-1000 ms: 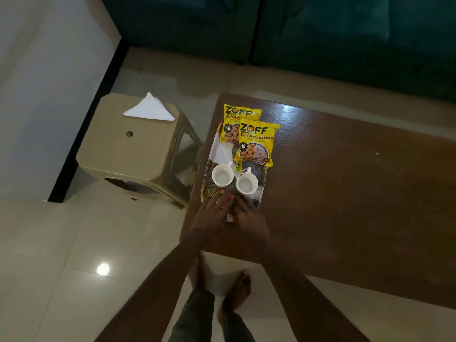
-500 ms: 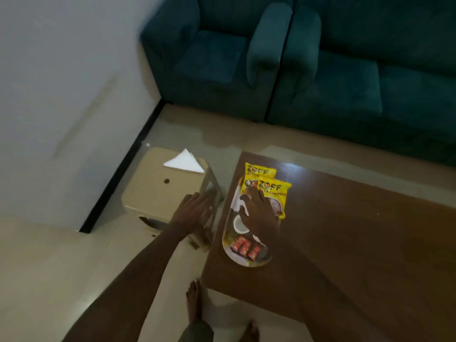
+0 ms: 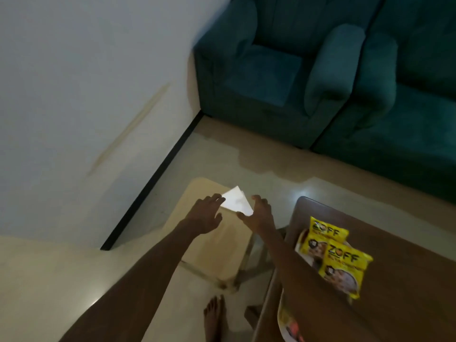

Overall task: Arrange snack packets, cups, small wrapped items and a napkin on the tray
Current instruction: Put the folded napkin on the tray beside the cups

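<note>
Napkin [image 3: 236, 201]: white, folded to a triangle, lying on the far part of the stool top, apex toward 12 o'clock.

Stool [image 3: 212, 245]: beige plastic, standing on the pale tiled floor at 9 o'clock of the table.

Left hand [image 3: 205, 214]: fingers spread and released, grasping nothing, fingertips at the napkin's 9 o'clock corner; contact cannot be told.

Right hand [image 3: 259, 214]: fingers curved and apart, thumb tip at the napkin's 5 o'clock corner; a closed grasp is not shown.

Table [image 3: 394, 292]: dark brown wood, at 4 o'clock of the stool.

Tray [image 3: 299, 245]: on the table's near-left edge, largely hidden by the right forearm.

Snack packets [image 3: 341, 264]: two, yellow, overlapping, at the tray's 12 o'clock end.

Small wrapped items [image 3: 293, 328]: red, blurred, at the tray's 6 o'clock end.

Sofa [image 3: 320, 70]: teal, at 12 o'clock.
</note>
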